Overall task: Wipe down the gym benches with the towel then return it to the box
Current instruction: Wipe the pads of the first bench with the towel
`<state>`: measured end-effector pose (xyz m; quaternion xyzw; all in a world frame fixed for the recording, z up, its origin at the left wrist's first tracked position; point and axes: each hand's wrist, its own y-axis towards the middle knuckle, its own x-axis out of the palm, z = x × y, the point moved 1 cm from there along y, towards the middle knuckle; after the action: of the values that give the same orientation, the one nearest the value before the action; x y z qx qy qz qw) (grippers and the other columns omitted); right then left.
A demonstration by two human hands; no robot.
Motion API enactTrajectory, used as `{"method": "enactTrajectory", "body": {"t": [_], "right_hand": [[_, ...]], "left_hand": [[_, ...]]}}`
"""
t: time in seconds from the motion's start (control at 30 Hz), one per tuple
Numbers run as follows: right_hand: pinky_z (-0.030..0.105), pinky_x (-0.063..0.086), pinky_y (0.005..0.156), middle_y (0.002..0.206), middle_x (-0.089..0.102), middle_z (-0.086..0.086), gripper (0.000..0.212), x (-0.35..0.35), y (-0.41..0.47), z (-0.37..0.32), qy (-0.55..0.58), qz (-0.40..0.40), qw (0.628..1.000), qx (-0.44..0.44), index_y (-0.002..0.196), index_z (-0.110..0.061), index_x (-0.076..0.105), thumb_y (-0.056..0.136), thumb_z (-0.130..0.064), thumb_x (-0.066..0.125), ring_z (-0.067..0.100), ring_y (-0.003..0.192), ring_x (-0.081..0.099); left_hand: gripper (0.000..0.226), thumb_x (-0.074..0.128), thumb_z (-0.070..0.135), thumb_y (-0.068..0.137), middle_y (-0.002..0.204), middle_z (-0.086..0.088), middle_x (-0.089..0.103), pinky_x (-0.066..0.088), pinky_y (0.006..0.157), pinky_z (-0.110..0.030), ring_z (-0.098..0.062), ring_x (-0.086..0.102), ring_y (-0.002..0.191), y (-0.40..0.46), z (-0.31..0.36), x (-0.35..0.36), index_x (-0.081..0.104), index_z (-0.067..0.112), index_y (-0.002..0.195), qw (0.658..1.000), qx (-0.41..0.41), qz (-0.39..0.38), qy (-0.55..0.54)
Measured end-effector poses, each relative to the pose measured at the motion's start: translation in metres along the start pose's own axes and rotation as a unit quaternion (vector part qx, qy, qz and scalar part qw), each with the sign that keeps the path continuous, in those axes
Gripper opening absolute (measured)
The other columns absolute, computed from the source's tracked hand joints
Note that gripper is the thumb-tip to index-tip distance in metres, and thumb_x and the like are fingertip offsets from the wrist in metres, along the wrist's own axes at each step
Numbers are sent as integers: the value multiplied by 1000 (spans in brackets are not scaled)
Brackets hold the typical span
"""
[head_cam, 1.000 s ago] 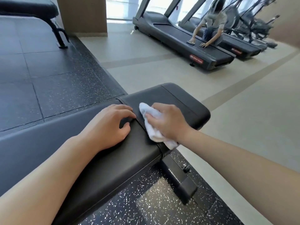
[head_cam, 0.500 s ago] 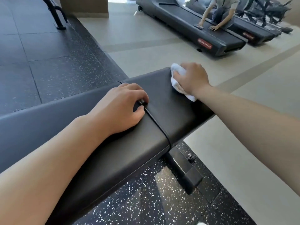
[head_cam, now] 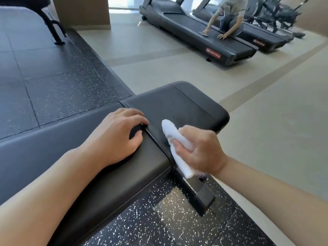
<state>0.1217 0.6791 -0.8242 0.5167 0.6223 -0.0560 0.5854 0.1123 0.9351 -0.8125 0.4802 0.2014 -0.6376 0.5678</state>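
A black padded gym bench (head_cam: pixel 177 105) runs from the lower left to the middle of the view, with a seam between its two pads. My right hand (head_cam: pixel 200 150) grips a rolled white towel (head_cam: pixel 170 130) and holds it against the near edge of the end pad, right beside the seam. My left hand (head_cam: pixel 117 134) rests on the longer pad just left of the seam, fingers loosely bent with their tips on the seam. No box is in view.
The bench's black metal foot (head_cam: pixel 200 194) sticks out below my right hand on speckled rubber flooring. Two treadmills (head_cam: pixel 195 32) stand at the back right, where a person (head_cam: pixel 229 16) crouches over one belt. Another bench's leg (head_cam: pixel 53 27) stands at the far left.
My right hand has pulled the towel back from the far end of the end pad to its near edge by the seam. My left hand has stayed in place.
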Motion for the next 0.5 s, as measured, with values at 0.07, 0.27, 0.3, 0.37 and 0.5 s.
{"method": "enactTrajectory", "body": {"t": [0.07, 0.27, 0.3, 0.37, 0.5], "right_hand": [[37, 44, 50, 66, 49, 1, 28, 5, 5, 15, -7, 35, 995, -98, 74, -4, 61, 95, -22, 67, 20, 55, 44], [34, 42, 51, 67, 46, -5, 31, 11, 2, 29, -23, 54, 993, -97, 75, -12, 60, 99, -31, 59, 21, 55, 42], [34, 42, 52, 66, 45, -8, 32, 4, 7, 38, -48, 52, 996, -53, 72, -17, 56, 99, -36, 57, 21, 56, 44], [36, 42, 56, 64, 48, -7, 36, -17, 18, 63, -120, 48, 989, 72, 72, -19, 52, 94, -47, 52, 28, 59, 50], [37, 36, 62, 70, 55, 3, 33, -37, 26, 68, -177, 7, 964, 196, 77, -18, 50, 97, -43, 55, 41, 73, 60]], "left_hand": [[28, 63, 20, 91, 128, 10, 65, 44, 110, -45, -21, 56, 122, 3, -4, 2, 72, 26, 116, 1000, -1, -6, 4], [32, 61, 18, 91, 131, 8, 64, 40, 113, -36, -19, 54, 125, 1, -4, 0, 71, 26, 120, 1000, 7, -8, 2], [33, 62, 16, 92, 133, 7, 64, 39, 115, -36, -19, 54, 127, -2, -3, -2, 72, 24, 122, 1000, 7, -6, 0], [34, 62, 16, 92, 135, 6, 64, 38, 116, -36, -20, 54, 129, -7, 0, -3, 72, 23, 123, 1000, 5, -5, -3], [34, 62, 16, 90, 134, 7, 64, 38, 115, -34, -19, 54, 127, -10, 3, -6, 72, 24, 122, 1000, -1, -7, -9]]}}
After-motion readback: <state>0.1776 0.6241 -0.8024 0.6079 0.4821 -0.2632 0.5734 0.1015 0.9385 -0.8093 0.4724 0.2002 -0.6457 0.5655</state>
